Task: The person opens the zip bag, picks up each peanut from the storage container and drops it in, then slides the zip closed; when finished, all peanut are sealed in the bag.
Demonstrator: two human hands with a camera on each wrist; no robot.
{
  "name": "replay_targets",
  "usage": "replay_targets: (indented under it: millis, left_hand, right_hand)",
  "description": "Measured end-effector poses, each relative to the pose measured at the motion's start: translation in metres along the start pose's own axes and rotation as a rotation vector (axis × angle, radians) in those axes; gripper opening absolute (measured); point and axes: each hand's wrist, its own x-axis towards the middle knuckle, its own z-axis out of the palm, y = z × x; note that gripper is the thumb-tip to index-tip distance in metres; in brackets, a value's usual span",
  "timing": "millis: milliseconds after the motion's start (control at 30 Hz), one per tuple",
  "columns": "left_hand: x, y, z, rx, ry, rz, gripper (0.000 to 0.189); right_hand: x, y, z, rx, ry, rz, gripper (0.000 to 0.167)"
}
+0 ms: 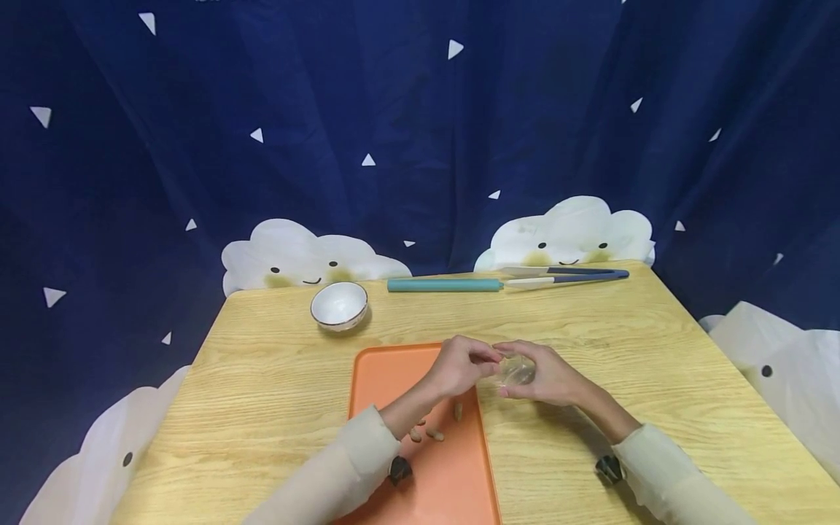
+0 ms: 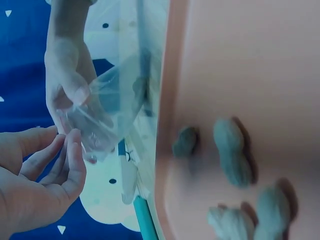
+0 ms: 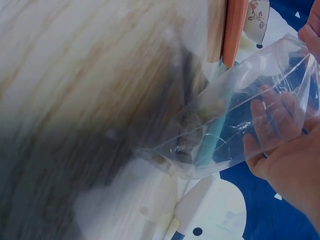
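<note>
Tabletop (image 1: 275, 364) held an orange tray (image 1: 453, 485); blue-and-white tongs (image 1: 564, 279) lay nr the far edge, R side. My L hand (image 1: 457, 367), fingertips pressed tog., pinched the edge of a clear plastic bag (image 1: 515, 370) just R of the tray; my R hand (image 1: 553, 375) curled round it, thumb opp. fingers. White floral bowl (image 1: 339, 305) stood beyond tray, a bit L. Peanuts (image 1: 434, 434) lay loose on tray.
</note>
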Motion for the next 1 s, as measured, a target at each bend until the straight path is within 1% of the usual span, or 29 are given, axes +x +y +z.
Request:
replay_targets:
  millis: [167, 233, 400, 467, 667, 867, 1000]
  left_hand:
    - [-0.006, -0.008, -0.015, 0.013, 0.007, 0.002, 0.013]
    - [-0.009, -0.013, -0.02, 0.038, 0.008, 0.0, 0.012]
    - [-0.018, -0.025, -0.031, 0.097, 0.019, -0.034, 0.014]
    - [-0.022, -0.03, -0.035, 0.108, 0.019, -0.049, 0.014]
    - [-0.034, -0.045, -0.044, 0.138, 0.013, -0.054, 0.01]
    - [-0.044, -0.062, -0.053, 0.133, 0.029, -0.104, 0.004]
    - [-0.049, -0.072, -0.055, 0.145, 0.034, -0.129, 0.004]
  right_hand:
    - [-0.001, 0.0, -0.001, 0.024, -0.023, 0.017, 0.071]
    - [-0.001, 0.001, -0.002, 0.033, -0.022, 0.012, 0.071]
    - [-0.002, 0.002, -0.001, 0.038, -0.021, 0.004, 0.071]
    - [-0.002, 0.003, -0.001, 0.037, -0.025, 0.001, 0.071]
    - [-0.002, 0.003, -0.002, 0.031, -0.032, 0.0, 0.071]
    - [-0.002, 0.002, -0.003, 0.031, -0.038, 0.009, 0.071]
    - [-0.002, 0.002, -0.003, 0.037, -0.04, 0.009, 0.071]
